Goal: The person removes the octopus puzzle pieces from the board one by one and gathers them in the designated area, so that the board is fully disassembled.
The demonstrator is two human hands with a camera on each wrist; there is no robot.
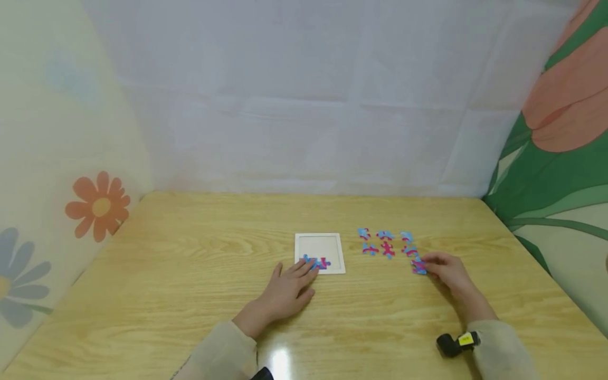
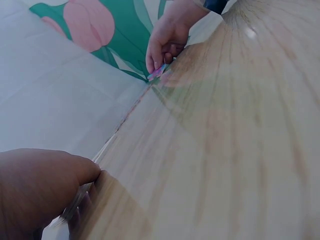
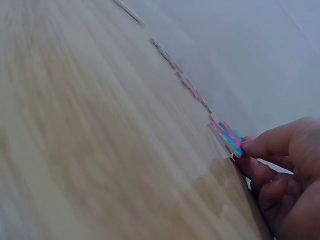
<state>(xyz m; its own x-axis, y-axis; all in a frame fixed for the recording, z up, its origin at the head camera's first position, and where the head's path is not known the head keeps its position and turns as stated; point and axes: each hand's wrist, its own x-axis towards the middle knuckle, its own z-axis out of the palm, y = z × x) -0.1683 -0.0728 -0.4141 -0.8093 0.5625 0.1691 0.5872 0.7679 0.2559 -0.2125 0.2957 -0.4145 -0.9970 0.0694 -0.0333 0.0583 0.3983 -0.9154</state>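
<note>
My right hand (image 1: 448, 272) pinches a blue, pink and purple jigsaw piece (image 1: 418, 266) between thumb and fingers at the right of the table. In the right wrist view that jigsaw piece (image 3: 229, 137) is tilted, one edge raised off the wood. My left hand (image 1: 287, 293) lies with fingers extended over the lower edge of a white square puzzle frame (image 1: 317, 235). Its fingertips rest at joined pieces (image 1: 325, 262) along the frame's bottom, hiding part of them. In the left wrist view, the left thumb (image 2: 75, 170) shows large at the lower left.
Several loose jigsaw pieces (image 1: 387, 249) lie in two rows between the frame and my right hand. A wooden table (image 1: 199, 248) carries everything. White cloth (image 1: 304, 132) hangs behind it, with flower-patterned cloth at both sides. A black wrist device (image 1: 451, 345) sits at my right sleeve.
</note>
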